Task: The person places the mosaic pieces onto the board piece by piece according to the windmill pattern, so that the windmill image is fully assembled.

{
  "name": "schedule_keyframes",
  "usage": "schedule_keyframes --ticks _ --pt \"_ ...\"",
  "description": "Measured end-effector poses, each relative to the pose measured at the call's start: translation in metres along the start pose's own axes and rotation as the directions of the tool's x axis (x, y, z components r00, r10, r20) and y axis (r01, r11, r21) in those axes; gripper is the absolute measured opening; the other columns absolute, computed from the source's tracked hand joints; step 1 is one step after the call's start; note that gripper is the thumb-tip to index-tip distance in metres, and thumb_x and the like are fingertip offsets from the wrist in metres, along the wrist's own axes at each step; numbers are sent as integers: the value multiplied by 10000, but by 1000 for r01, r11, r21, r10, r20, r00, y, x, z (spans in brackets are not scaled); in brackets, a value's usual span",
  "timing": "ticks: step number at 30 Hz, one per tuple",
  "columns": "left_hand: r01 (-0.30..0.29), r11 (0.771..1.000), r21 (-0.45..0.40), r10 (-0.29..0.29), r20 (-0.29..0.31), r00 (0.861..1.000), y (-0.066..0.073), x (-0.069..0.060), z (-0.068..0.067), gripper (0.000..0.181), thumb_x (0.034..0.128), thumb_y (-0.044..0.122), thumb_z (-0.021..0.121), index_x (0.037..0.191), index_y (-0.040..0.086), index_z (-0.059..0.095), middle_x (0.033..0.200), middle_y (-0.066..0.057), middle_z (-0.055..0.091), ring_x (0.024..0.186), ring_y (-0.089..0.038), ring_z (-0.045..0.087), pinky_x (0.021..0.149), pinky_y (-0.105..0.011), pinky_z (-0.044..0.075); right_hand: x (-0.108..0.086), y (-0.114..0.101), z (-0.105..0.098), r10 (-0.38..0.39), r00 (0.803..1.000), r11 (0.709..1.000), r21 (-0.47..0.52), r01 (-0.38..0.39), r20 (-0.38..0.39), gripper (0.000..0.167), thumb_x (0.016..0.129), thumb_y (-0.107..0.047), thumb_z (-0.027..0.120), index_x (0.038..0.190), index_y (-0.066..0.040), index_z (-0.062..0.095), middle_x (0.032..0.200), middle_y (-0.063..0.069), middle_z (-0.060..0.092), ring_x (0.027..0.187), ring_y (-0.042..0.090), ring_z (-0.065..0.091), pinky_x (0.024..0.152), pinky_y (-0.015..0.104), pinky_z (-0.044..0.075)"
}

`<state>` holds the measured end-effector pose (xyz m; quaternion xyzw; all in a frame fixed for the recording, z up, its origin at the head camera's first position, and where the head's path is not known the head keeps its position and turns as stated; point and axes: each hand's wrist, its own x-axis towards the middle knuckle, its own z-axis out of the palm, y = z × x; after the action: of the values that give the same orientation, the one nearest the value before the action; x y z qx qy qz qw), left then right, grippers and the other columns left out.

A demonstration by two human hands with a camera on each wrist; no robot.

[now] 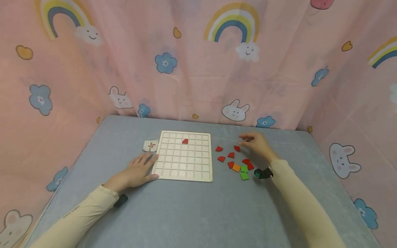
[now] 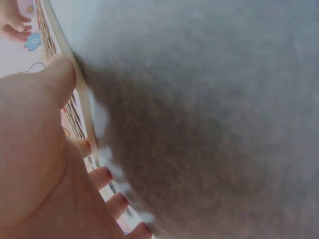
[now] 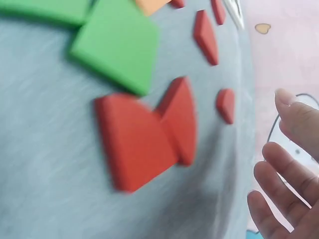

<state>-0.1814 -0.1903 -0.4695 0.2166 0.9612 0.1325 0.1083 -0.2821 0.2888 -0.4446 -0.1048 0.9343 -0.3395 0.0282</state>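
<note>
A pale square board [image 1: 184,167] marked off in a grid lies on the table, with one red quarter-circle piece [image 1: 185,141] in a cell of its upper part. My left hand [image 1: 135,174] touches the board's left edge, fingers spread; in the left wrist view the thumb and fingertips meet the board's rim [image 2: 84,107]. To the board's right my right hand [image 1: 256,146] hovers over the table, fingers loosely bent, nothing visible between them. Just below it lies a red quarter-circle piece [image 1: 237,148]. In the right wrist view two more red pieces [image 3: 137,144] overlap.
Several other red pieces [image 1: 231,155] lie loose right of the board, beside an orange square [image 1: 236,167] and two green squares [image 1: 244,176]. A small card with a grid and a picture [image 1: 150,145] lies by the board's upper left. A pink patterned curtain [image 1: 198,86] surrounds the grey table [image 1: 186,213].
</note>
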Motion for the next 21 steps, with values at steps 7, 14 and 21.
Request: schedule_keyframes --ticks 7,14,21 --pt "-6 1000 3 6 2 1000 0 -1 0 804 981 493 539 1577 64 212 1627 -236 169 1487 -503 167 1143 -703 202 -9 17 5 41 999 999 16 -42 28 369 937 -220 696 1276 -78 660 1292 164 652 1120 326 606 991 498 511" --pt "-6 1000 -7 6 -3 1000 3 -3 -2 793 977 467 560 1567 48 237 1619 -247 184 1483 -507 176 1141 -707 200 -11 19 10 69 996 998 2 -69 52 415 915 -282 723 1284 -107 656 1326 154 630 1193 345 604 1059 530 468" --pt "6 1000 8 -6 3 1000 5 -3 -5 776 985 452 557 1568 52 238 1622 -240 192 1487 -500 181 1147 -698 206 -14 14 13 59 998 997 -45 -57 36 357 902 -259 739 1216 -94 699 1236 154 616 1134 329 543 1017 526 456"
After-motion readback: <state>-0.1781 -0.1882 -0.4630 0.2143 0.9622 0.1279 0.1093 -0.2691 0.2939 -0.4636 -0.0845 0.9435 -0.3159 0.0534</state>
